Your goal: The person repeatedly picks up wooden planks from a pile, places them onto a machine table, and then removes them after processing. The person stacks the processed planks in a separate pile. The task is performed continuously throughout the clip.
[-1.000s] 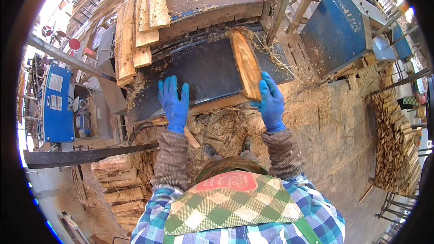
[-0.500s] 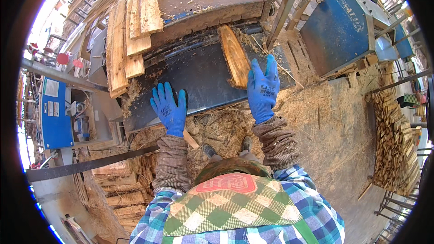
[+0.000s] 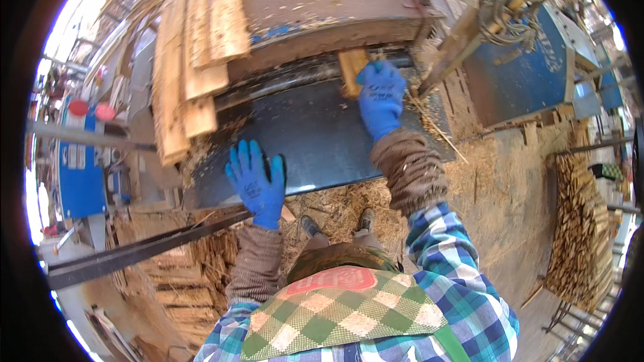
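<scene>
A short wooden board [image 3: 350,72] reaches from the dark metal bed [image 3: 305,127] in under the machine's rusty brown housing [image 3: 308,0]; its far end is hidden there. At the board's right edge is my right hand [image 3: 382,99] in a blue glove, fingers curled and closed against the wood. My left hand [image 3: 259,184], gloved the same way, rests near the left front edge of the bed with its fingers spread and nothing in them. A dark roller [image 3: 275,86] runs along the housing's lower front.
Several rough planks [image 3: 201,60] lie stacked at the left of the bed. A post hung with coiled wire [image 3: 513,17] stands at the right, before a blue machine [image 3: 510,74]. Farther right is a pile of wood strips [image 3: 577,228]. A dark bar [image 3: 147,248] crosses at lower left.
The board has moved away from me, under the housing. My right hand followed it forward, and its stretched fingers have curled closed. My left hand stays open at the bed's edge.
</scene>
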### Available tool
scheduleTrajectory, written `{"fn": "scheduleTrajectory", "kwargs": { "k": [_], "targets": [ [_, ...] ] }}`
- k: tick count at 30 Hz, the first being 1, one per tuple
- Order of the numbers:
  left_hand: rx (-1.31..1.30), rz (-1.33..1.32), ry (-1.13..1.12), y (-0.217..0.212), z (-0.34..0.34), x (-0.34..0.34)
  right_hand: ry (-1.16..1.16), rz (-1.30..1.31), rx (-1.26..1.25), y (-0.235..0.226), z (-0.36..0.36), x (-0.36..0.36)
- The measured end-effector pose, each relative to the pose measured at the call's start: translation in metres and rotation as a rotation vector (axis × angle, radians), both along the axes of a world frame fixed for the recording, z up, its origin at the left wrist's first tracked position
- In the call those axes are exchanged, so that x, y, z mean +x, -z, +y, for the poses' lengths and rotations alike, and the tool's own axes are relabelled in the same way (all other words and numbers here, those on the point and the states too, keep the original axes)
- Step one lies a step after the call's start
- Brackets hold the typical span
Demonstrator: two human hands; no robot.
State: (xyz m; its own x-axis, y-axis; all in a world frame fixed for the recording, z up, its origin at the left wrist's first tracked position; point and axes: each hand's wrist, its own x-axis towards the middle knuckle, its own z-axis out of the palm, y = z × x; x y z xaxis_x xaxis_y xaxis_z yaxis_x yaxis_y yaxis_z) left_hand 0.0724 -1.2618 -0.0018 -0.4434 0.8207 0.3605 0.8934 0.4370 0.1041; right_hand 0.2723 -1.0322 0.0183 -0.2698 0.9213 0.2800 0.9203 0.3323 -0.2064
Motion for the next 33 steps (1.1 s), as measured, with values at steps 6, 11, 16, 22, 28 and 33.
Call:
{"fn": "scheduleTrajectory", "kwargs": {
  "k": [6, 11, 16, 22, 28, 33],
  "targets": [
    [0.072, -0.061, 0.042, -0.009, 0.006, 0.003, -0.365, 0.504, 0.642, -0.015, -0.003, -0.024],
    [0.059, -0.094, 0.008, -0.007, -0.004, -0.003, -0.575, 0.346, 0.245, -0.082, -0.067, -0.130],
    [0.111, -0.025, 0.005, 0.013, -0.011, -0.004, -0.629, -0.057, 0.182, -0.127, -0.062, -0.202],
    [0.036, -0.122, 0.092, -0.019, -0.008, 0.005, -0.539, -0.228, 0.202, -0.117, -0.034, -0.209],
    [0.302, -0.964, 0.271, -0.022, -0.028, -0.007, -0.748, -0.182, 0.418, -0.090, -0.148, -0.106],
    [0.581, -2.846, 0.703, -0.032, -0.050, 0.021, -0.828, 0.011, 0.332, -0.048, -0.288, -0.009]
  ]
}}
